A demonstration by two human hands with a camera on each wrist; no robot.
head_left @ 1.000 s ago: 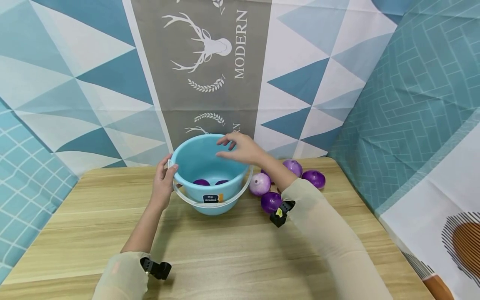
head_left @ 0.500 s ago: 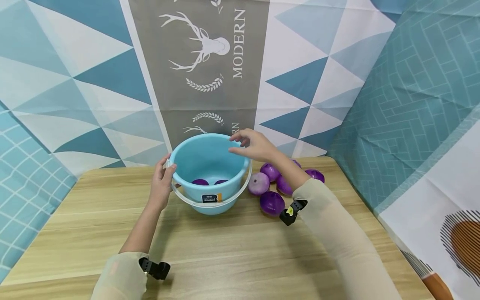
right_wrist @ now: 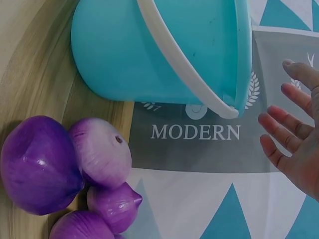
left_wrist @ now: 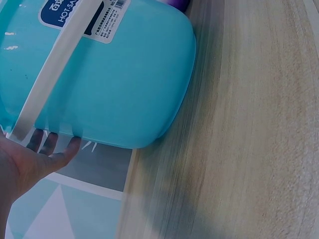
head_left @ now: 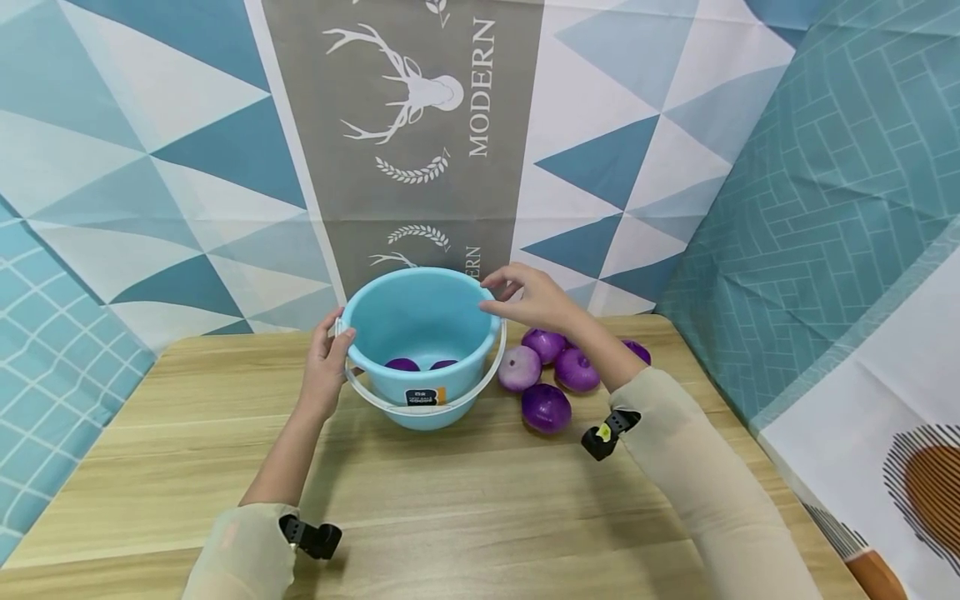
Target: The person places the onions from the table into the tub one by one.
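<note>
On the worktop [head_left: 450,517], purple onions [head_left: 573,372] lay beside the blue bucket [head_left: 420,382], whose rim your left grip [head_left: 326,368] pinched, judged sound for steadying, while your empty, loosely spread right grip [head_left: 531,300] was best carried clear of it.

Wooden table [head_left: 450,508] — bucket [head_left: 388,387], onions [head_left: 546,408] (purple)

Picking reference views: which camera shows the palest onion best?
The right wrist view: the palest onion is large there, its dark spot clear. The head view shows it small, beside the bucket; the left wrist view, nothing recognisable of it.
</note>
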